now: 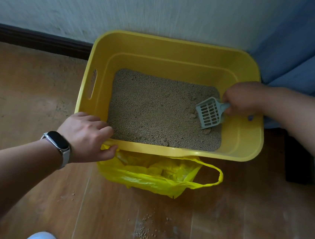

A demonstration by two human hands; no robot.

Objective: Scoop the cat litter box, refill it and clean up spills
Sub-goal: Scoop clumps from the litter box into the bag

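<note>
1. You've got a pale textured wall [87,5] ahead, with a dark baseboard [35,38] along its foot.
2. Under you, a worn wooden floor [29,90].
3. On your right, blue fabric [305,57] hangs above a dark furniture piece [298,159].

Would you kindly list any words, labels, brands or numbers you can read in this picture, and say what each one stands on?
No text can be read anywhere.
The yellow litter box, the grey scoop and the yellow plastic bag show no print.
The wristwatch face is dark.
</note>
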